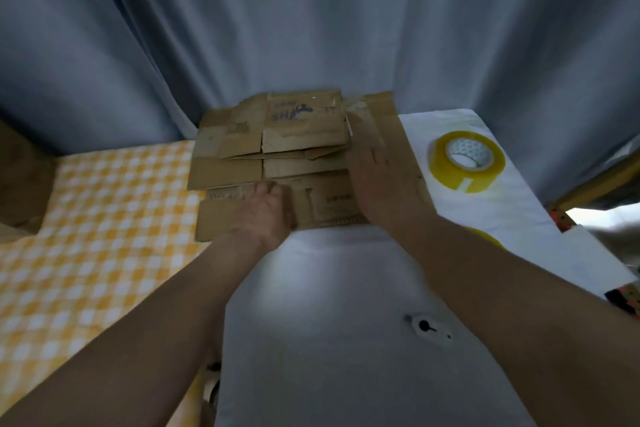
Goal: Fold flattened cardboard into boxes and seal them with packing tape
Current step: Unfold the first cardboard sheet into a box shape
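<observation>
Reaching over a pile of flattened cardboard, the person has both hands on it, and the step in hand reads as selecting one sheet from the pile; no box is yet formed and nothing is taped.

At far left a brown cardboard shape stands at the frame edge, apart from the work. A yellow checked cloth covers the left of the desk, and the pile's left side lies on it. The pile holds several sheets, the topmost bearing blue handwriting.

The left hand rests on the lowest sheet's near edge, fingers curled; whether this grip pinches the card or only presses it cannot be told. The right hand lies flat on the pile's right side, fingers straight, holding nothing.

Further right, a roll of yellow packing tape sits on a white sheet, near the pile but not touching it, untouched by either hand.

Judgement: the next move calls for drawing one sheet free while the flat hand steadies the rest, then squaring it open before tape is needed
</observation>
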The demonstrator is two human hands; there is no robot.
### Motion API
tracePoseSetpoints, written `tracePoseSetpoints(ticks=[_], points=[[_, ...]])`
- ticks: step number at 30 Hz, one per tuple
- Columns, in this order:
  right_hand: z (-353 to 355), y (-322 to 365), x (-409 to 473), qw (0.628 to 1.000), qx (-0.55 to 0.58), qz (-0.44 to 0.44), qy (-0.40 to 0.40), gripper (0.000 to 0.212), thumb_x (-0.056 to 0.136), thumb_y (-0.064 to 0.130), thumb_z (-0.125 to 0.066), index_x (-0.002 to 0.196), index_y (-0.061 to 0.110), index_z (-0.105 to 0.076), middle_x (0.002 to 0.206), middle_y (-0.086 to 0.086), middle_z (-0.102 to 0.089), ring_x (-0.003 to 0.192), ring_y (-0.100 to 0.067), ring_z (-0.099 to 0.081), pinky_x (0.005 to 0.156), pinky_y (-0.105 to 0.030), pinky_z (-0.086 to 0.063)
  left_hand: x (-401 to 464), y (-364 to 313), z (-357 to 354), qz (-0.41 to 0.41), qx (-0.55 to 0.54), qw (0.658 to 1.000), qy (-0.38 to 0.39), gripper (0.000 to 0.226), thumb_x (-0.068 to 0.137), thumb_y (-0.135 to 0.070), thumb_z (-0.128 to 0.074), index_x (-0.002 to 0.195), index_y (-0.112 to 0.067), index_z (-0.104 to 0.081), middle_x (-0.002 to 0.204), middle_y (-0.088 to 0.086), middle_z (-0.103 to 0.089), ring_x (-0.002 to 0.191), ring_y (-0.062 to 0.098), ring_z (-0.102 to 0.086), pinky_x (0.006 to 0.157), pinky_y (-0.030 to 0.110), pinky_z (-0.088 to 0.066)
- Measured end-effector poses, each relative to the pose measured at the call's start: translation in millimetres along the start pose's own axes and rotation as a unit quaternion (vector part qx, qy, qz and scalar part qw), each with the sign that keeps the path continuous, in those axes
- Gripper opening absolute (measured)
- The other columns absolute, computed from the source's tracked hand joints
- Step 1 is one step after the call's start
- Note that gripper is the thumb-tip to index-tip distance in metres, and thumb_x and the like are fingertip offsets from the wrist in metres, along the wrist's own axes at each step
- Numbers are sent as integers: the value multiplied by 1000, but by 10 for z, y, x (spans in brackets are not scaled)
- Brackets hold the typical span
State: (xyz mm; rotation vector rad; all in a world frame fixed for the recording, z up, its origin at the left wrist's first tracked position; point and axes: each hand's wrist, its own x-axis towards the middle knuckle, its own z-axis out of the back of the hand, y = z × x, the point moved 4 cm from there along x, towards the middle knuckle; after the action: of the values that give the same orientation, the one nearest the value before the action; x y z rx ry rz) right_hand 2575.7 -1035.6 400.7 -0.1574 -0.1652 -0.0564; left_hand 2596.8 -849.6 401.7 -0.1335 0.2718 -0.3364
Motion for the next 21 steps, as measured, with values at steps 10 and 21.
tracePoseSetpoints(ticks=[10, 21], points=[[-278, 270, 1059, 994, -87, 58, 18, 77, 96, 15, -44, 150, 10, 9, 158, -16, 6, 145, -37, 3, 118, -48, -11, 115, 376, -395, -9, -37, 999, 0, 55, 101, -27, -42, 152, -16, -23, 161, 4, -14, 148, 20, -12, 117, 26, -10], [548, 382, 147, 998, 22, 16, -62, 49, 87, 8, -53, 134, 2, -44, 111, -16, -62, 94, -29, -62, 74, -35, -51, -65, 259, -105, 84, -494, 864, 55, 95, 75, -62, -71, 150, -22, -29, 153, 0, -36, 137, 18, -39, 114, 29, -28]])
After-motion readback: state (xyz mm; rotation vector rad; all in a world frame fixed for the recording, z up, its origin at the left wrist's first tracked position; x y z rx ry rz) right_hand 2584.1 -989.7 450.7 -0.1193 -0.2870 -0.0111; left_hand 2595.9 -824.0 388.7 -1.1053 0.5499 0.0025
